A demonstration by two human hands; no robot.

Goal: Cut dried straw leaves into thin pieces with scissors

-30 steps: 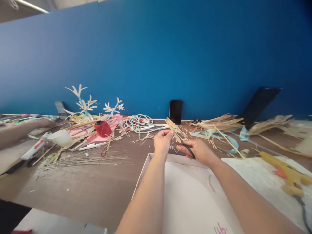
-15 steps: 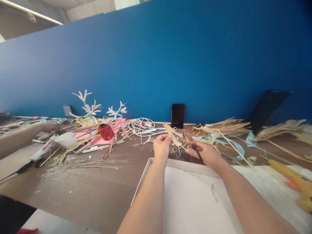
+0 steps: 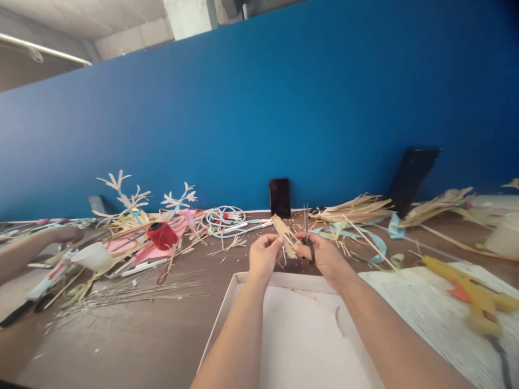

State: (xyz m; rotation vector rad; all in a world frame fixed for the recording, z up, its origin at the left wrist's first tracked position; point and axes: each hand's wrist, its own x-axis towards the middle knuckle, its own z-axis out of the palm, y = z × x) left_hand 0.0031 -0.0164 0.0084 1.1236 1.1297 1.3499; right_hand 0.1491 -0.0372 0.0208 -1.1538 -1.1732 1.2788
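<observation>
My left hand [image 3: 263, 258] pinches a piece of dry, straw-coloured husk [image 3: 283, 227] between thumb and fingers, just beyond the box's far edge. Beside it, my right hand [image 3: 324, 258] has small black-handled scissors [image 3: 310, 249] hooked in its fingers, blades pointing up and away from the husk. Its thumb and fingertips meet the husk's right side; whether they grip it firmly I cannot tell. Under both forearms lies an open white shallow box [image 3: 308, 324] with a thin curled scrap in it.
A black phone [image 3: 279, 197] leans on the blue partition [image 3: 284, 108]. Husk bundles [image 3: 357, 208], light-blue ribbon [image 3: 379, 246] and a yellow glue gun [image 3: 470, 286] lie right. Left are red thread [image 3: 162, 236], a white cup [image 3: 92, 256], thin wires [image 3: 141, 292] and another person's arm [image 3: 32, 248].
My right hand has come closer to my left, its fingertips now at the husk. The scissors have swung from lying low in the hand to pointing upward. The view has turned slightly right.
</observation>
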